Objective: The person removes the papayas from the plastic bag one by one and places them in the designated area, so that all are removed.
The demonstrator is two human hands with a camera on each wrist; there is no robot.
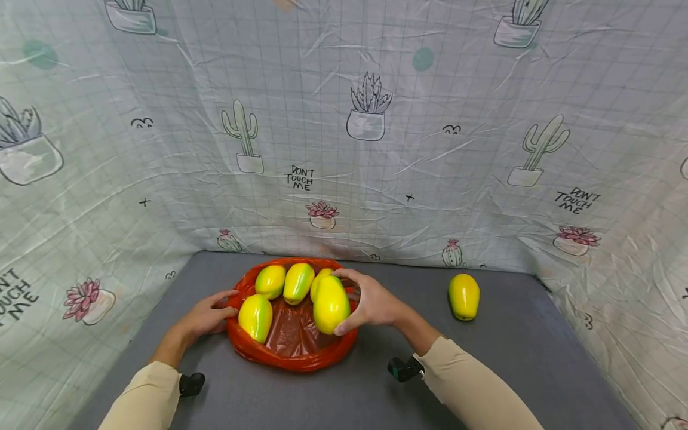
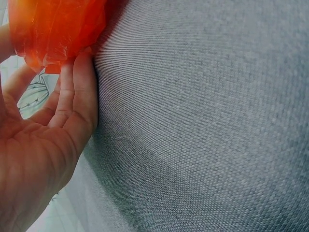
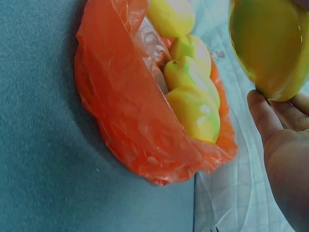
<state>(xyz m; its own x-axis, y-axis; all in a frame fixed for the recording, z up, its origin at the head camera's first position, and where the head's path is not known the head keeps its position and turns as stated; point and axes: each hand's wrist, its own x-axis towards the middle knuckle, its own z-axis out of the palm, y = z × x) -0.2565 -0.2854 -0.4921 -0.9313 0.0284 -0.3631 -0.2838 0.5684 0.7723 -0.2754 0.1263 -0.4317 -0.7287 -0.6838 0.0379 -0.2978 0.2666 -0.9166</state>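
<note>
My right hand (image 1: 376, 301) grips a yellow-green papaya (image 1: 330, 306) with thumb and fingers on either side, over the right part of a red plastic bag (image 1: 292, 362). In the right wrist view this papaya (image 3: 270, 48) hangs above the fingertips, apart from the bag. The bag stands with its mouth wide and its rim rolled down. Several similar papayas (image 1: 255, 318) lie inside along its left and far sides; one is partly hidden behind the held papaya. At the bag's left rim, my left hand (image 1: 201, 316) holds the plastic (image 2: 58, 34) between thumb and fingers.
Another papaya (image 1: 464, 297) lies alone on the grey table (image 1: 516, 358), toward the back right. A cactus-print cloth (image 1: 322, 149) hangs behind the table and along its sides. Dark wrist cameras (image 1: 405, 368) are worn at both sleeves.
</note>
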